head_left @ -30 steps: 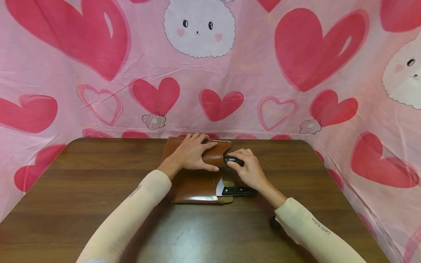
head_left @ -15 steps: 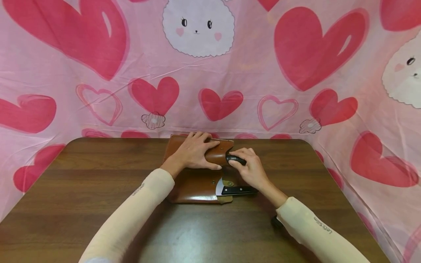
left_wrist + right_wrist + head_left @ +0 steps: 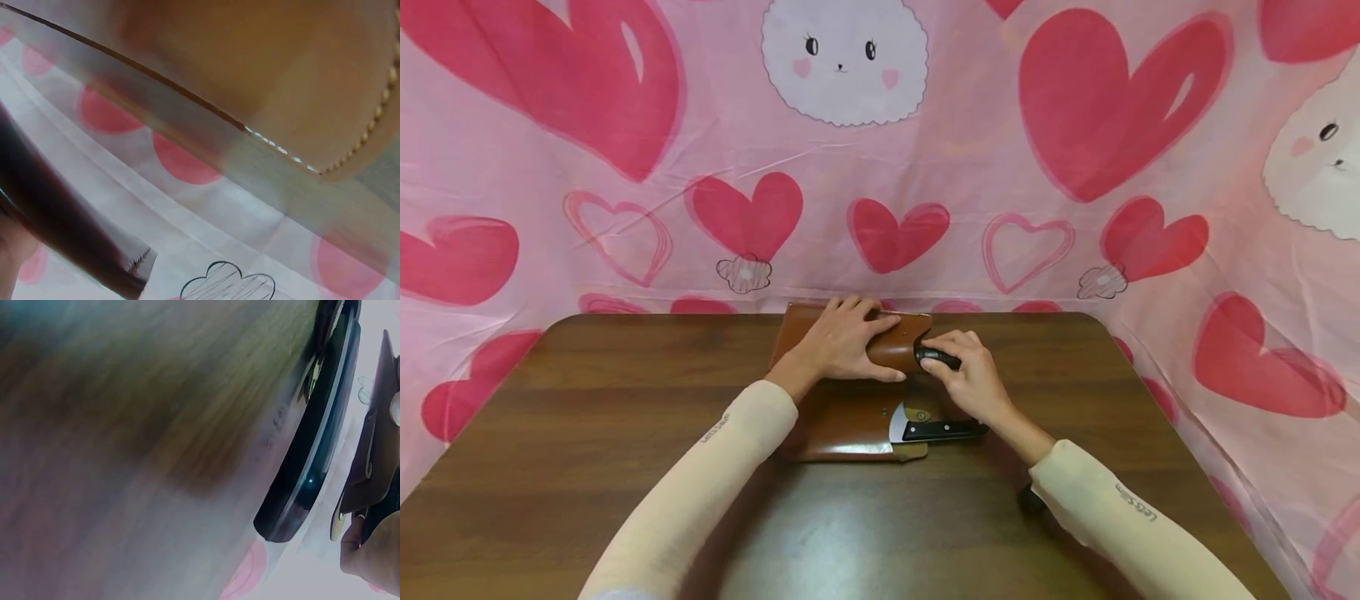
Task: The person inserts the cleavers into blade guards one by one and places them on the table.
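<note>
A brown leather sheath [image 3: 796, 325] lies toward the table's far edge. Across it spreads my left hand [image 3: 841, 342], thumb at the near side and fingers over the far side, gripping it. My right hand [image 3: 972, 377] pinches the black handle [image 3: 942, 358] that sticks out of this sheath's right end; any blade on it is hidden inside. Just nearer is a second leather sheath [image 3: 842, 429] holding a black-handled knife [image 3: 943, 430], a strip of its blade showing at the mouth. That handle [image 3: 312, 444] stands large in the right wrist view; the near sheath's stitched corner [image 3: 331, 165] shows in the left wrist view.
A wooden table [image 3: 625, 467] carries everything. A pink cloth [image 3: 970, 150] printed with hearts hangs close behind and at the sides. Beside the right sleeve [image 3: 1105, 500] a small dark object [image 3: 1032, 500] is partly hidden.
The head view has shifted slightly. Both hands and the far sheath with its handle have moved a little to the right; the grips look the same.
</note>
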`<act>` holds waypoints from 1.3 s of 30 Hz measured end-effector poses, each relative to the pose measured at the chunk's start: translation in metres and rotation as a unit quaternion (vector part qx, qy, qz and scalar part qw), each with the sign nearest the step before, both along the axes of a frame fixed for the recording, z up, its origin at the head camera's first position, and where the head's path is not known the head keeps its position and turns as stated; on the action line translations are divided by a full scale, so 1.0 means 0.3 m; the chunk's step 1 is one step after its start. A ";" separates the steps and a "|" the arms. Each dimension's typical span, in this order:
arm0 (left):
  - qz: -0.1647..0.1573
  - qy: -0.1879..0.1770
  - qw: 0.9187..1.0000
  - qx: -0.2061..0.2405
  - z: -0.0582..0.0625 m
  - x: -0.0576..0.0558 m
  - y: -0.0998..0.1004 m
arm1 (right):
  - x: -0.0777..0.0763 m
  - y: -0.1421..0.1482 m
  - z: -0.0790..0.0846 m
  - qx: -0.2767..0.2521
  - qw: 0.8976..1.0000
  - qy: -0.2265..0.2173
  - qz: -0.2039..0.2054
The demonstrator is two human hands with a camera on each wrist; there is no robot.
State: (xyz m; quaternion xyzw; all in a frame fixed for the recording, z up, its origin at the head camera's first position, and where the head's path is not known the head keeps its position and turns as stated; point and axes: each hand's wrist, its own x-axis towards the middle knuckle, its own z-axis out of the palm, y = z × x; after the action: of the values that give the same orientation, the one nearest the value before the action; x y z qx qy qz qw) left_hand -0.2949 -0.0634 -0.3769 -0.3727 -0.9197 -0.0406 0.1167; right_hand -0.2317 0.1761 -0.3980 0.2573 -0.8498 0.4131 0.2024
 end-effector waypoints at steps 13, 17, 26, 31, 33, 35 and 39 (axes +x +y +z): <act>0.017 -0.033 0.999 -0.022 -0.020 -0.001 -0.007 | -0.039 0.006 0.005 0.011 0.999 -0.041 0.004; 0.021 -0.046 0.998 -0.027 -0.030 -0.008 -0.006 | -0.056 0.011 -0.001 0.007 0.998 -0.055 0.010; 0.023 -0.093 0.995 -0.039 -0.063 -0.040 0.012 | -0.092 0.027 -0.024 0.018 0.997 -0.081 0.004; 0.027 -0.114 0.992 -0.042 -0.084 -0.054 0.015 | -0.120 0.027 -0.035 0.022 0.995 -0.096 0.009; 0.030 -0.118 0.992 -0.042 -0.090 -0.058 0.013 | -0.130 0.023 -0.038 0.023 0.994 -0.105 0.010; 0.032 -0.122 0.991 -0.044 -0.095 -0.063 0.010 | -0.137 0.020 -0.041 0.025 0.993 -0.114 0.011; 0.033 -0.137 0.989 -0.052 -0.104 -0.071 0.009 | -0.145 0.016 -0.047 0.031 0.991 -0.127 0.009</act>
State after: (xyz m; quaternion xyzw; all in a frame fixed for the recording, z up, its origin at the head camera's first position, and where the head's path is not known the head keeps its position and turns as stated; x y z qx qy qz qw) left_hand -0.3161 -0.0607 -0.4081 -0.3383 -0.9397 -0.0400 -0.0287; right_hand -0.2752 0.1810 -0.4122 0.2168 -0.8787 0.4175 0.0806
